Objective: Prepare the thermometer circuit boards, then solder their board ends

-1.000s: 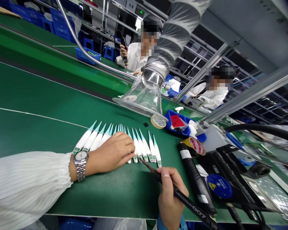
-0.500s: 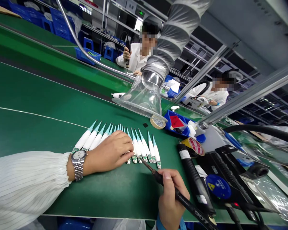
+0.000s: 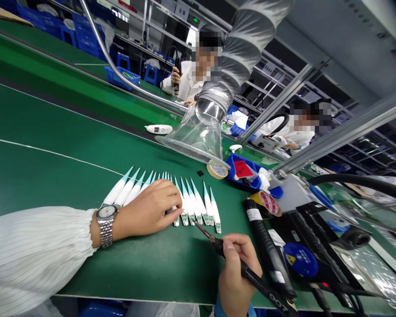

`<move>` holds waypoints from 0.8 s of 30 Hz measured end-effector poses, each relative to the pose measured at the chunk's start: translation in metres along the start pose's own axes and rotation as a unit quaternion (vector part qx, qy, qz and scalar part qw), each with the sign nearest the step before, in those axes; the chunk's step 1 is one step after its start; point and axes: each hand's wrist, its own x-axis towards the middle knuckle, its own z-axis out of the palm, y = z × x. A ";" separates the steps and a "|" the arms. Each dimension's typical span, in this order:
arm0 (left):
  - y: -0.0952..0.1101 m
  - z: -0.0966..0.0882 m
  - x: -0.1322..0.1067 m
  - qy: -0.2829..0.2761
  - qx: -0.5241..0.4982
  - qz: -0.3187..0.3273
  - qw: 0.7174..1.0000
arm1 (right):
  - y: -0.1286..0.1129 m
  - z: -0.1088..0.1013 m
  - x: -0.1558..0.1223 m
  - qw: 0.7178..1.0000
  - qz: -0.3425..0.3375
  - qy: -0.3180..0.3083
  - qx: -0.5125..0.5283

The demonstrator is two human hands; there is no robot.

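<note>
Several digital thermometers, white with pale blue tips, lie in a row on the green bench, their lower ends showing green circuit boards. My left hand rests over the middle of the row, hiding some of them. Its fingers are closed on a thin solder wire that runs in from the left; a short end pokes out near the fingertips. With my right hand I grip a black soldering iron. The iron's tip points at the board end of one thermometer beside my left fingertips; contact cannot be made out.
A clear fume hood hangs above the row on a grey duct. To the right are a tape roll, a blue bin, a black cylindrical holder and a black station. Co-workers sit beyond the green conveyor.
A white device on the conveyor has slid left, out from behind the hood. A small white part near the blue bin also shifted left. The solder wire's left stretch moved slightly; both hands stay nearly still.
</note>
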 end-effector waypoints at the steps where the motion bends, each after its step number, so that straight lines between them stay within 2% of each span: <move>1: 0.000 0.000 0.000 0.000 0.001 0.001 1.000 | 0.000 0.000 0.000 1.000 0.003 -0.006 -0.003; 9: 0.001 0.000 0.001 0.000 0.006 0.000 1.000 | -0.001 0.002 0.002 0.999 0.006 -0.031 -0.018; 24: 0.000 0.001 0.000 0.003 -0.002 0.003 1.000 | 0.000 0.002 0.003 0.999 0.000 -0.028 -0.016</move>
